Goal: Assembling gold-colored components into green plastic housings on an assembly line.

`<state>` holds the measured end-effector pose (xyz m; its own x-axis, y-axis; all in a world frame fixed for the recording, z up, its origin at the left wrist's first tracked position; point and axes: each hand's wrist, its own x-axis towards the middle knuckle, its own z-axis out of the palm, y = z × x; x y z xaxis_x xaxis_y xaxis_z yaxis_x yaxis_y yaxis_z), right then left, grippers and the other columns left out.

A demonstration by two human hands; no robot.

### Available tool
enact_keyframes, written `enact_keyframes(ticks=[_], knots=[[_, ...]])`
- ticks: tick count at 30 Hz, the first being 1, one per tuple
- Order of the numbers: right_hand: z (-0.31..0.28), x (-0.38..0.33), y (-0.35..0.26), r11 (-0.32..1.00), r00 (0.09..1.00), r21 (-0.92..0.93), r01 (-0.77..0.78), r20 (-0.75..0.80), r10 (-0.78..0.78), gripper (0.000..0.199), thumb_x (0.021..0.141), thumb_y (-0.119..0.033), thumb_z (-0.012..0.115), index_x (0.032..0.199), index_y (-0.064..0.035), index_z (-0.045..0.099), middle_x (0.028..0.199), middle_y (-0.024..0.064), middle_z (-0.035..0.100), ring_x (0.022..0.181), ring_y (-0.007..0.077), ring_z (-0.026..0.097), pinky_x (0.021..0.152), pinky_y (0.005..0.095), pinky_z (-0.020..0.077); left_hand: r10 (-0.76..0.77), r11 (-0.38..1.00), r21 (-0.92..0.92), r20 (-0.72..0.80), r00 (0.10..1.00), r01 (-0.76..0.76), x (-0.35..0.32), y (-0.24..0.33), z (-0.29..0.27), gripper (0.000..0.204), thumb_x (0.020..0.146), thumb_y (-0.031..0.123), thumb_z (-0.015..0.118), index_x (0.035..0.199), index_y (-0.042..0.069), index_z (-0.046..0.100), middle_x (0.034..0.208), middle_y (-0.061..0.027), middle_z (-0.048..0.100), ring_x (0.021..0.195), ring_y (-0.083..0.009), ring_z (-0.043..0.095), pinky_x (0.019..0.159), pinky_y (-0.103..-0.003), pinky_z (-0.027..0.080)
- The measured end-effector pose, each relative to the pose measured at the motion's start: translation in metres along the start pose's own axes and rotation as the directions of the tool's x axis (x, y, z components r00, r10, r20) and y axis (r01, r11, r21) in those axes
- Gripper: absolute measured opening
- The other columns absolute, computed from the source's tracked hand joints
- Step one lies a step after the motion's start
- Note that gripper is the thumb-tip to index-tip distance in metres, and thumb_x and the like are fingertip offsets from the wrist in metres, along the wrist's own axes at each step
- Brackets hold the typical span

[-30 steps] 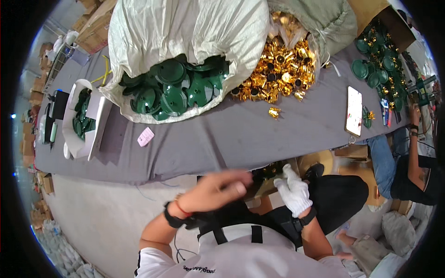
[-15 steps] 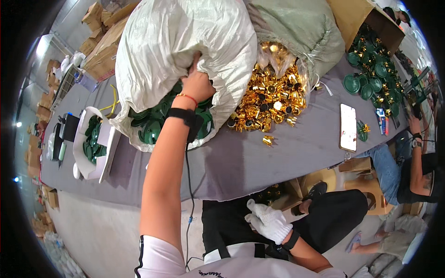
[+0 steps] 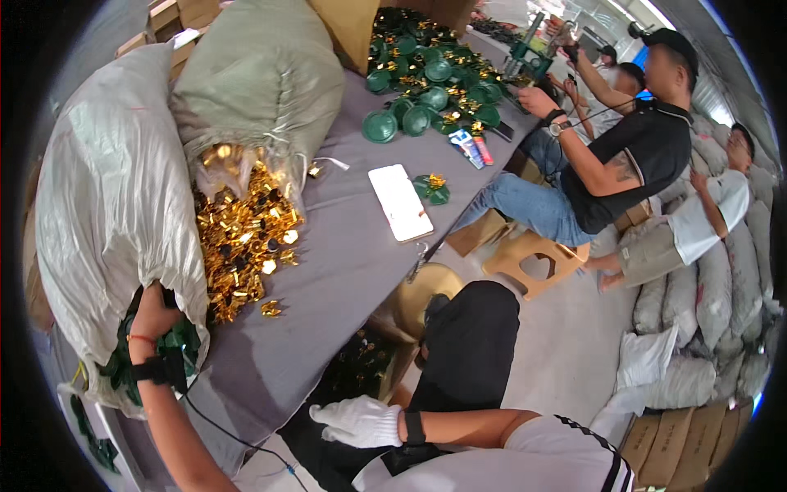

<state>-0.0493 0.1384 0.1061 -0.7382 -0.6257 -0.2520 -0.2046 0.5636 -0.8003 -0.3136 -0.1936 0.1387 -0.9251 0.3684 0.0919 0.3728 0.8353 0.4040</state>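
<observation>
White glove (image 3: 361, 421), black wristbands (image 3: 415, 428)

Hands ×2: L hand (image 3: 154, 314), gloved R hand (image 3: 357, 421) | Sacks ×2: wht sack (image 3: 115, 189) round L hand, grn-grey sack (image 3: 258, 74) beyond | Grn pcs (image 3: 182, 344) by L hand, gold pcs (image 3: 246, 246) to its R: uncountable | Phone (image 3: 400, 202) ×1, ahead of R hand

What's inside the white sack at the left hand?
Green pieces show in the mouth of the white sack, beside the left hand. The sack's folds cover whatever lies deeper inside.
</observation>
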Motion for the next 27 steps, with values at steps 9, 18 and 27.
enact_keyframes(ticks=[9,18,27], knots=[[0.012,-0.009,0.002,0.999,0.999,-0.004,0.047,-0.027,-0.047,0.043,0.092,-0.028,0.053,0.125,-0.0026,0.044,0.094,0.0189,0.062,0.082,0.0379,0.063,0.069,0.0480,0.0496,0.017,0.944,0.320,-0.303,0.953,0.085,-0.026,-0.028,0.019,0.049,0.070,-0.002,0.064,0.117,0.000,0.055,0.108,-0.0214,0.062,0.097,-0.0430,0.058,0.085,-0.048,0.048],[-0.010,-0.013,0.002,0.992,0.964,-0.111,0.063,-0.250,-0.090,0.034,0.088,-0.028,0.057,0.113,-0.0060,0.053,0.090,0.0144,0.064,0.083,0.0350,0.063,0.070,0.0446,0.0503,-0.070,0.964,0.242,-0.179,0.981,0.113,-0.081,0.056,-0.061,0.058,0.068,0.004,0.069,0.124,0.003,0.053,0.112,-0.0213,0.061,0.106,-0.0396,0.058,0.090,-0.042,0.048],[-0.013,-0.005,-0.017,0.980,0.958,-0.032,0.196,-0.207,-0.199,0.033,0.089,-0.016,0.058,0.120,-0.0060,0.056,0.096,0.0092,0.069,0.086,0.0288,0.067,0.071,0.0396,0.0538,-0.410,0.841,-0.532,-0.502,0.762,0.101,-0.179,0.057,-0.032,0.048,0.084,0.003,0.068,0.129,-0.001,0.052,0.115,-0.0070,0.063,0.105,-0.0123,0.058,0.091,-0.028,0.046]])
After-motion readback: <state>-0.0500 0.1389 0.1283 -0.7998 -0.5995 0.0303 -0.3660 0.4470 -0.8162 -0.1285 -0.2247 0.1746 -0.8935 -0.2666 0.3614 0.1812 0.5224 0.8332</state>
